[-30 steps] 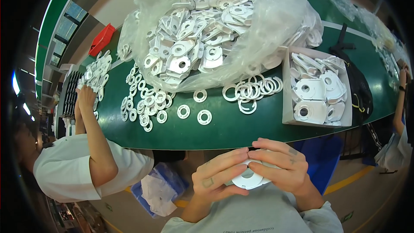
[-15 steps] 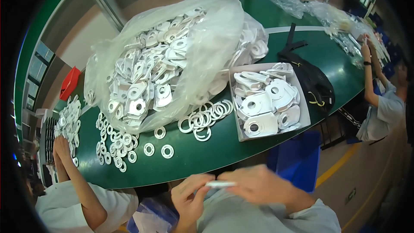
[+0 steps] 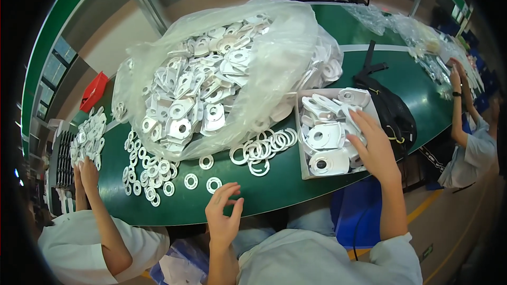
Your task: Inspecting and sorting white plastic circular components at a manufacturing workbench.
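Note:
My right hand point(image 3: 376, 148) reaches over the right side of the white box point(image 3: 338, 174), thumb and fingers apart around white plastic parts. Each white part point(image 3: 324, 136) is a flat plate with a round hole, and the box is heaped with them. I cannot tell whether a fingertip touches one. My left hand point(image 3: 224, 215) hovers by the near table edge, fingers loosely curved and apart, nothing in it. Nearest to it lies a single white ring point(image 3: 214, 184), with another white ring point(image 3: 190, 181) to its left.
A big clear plastic bag point(image 3: 285, 37) full of similar white parts fills the table's middle. Loose rings point(image 3: 264, 145) lie before it. A black bag point(image 3: 393, 108) sits right of the box, a blue bin point(image 3: 359, 211) below the edge. Co-workers' hands point(image 3: 87, 174) work at the left and far right.
The flat white piece held between both hands is no longer there. My right hand has moved right and forward to the box; my left has drawn slightly left and opened.

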A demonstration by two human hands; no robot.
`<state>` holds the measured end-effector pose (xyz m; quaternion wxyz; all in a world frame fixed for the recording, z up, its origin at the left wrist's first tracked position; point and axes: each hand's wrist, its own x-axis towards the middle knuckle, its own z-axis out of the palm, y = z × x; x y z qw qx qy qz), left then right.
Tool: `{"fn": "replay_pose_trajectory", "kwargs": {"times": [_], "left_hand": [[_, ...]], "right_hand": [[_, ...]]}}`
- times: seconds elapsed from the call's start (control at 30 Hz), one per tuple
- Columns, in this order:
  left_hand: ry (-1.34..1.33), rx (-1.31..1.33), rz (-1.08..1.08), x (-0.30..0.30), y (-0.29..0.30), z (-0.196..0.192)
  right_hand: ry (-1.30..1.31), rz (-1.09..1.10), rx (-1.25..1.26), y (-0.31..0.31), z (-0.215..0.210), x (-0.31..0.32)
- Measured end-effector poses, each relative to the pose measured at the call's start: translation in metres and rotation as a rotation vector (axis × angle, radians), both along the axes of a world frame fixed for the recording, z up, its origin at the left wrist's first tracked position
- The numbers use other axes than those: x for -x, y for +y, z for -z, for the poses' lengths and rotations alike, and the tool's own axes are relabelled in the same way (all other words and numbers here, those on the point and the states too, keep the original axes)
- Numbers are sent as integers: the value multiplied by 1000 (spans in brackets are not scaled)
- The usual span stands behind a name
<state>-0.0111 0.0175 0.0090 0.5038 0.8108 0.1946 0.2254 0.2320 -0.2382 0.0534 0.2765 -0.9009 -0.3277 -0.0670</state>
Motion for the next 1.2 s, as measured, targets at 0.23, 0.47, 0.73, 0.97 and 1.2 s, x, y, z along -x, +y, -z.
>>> {"fn": "replay_pose_trajectory", "kwargs": {"times": [0.23, 0.47, 0.73, 0.97, 1.2], "left_hand": [[22, 54, 21, -5, -4, 10], [17, -198, -44, -40, 8, 14], [138, -583, -99, -68, 37, 38], [-85, -542, -219, -57, 52, 24], [-74, -36, -279, -37, 70, 36]], "right_hand": [[28, 86, 98, -8, -2, 37], [-210, 133, -109, 3, -9, 19], [41, -410, -510, 110, -1, 109], [-16, -158, -141, 265, 10, 33], [49, -82, 173, 310, 28, 22]]}}
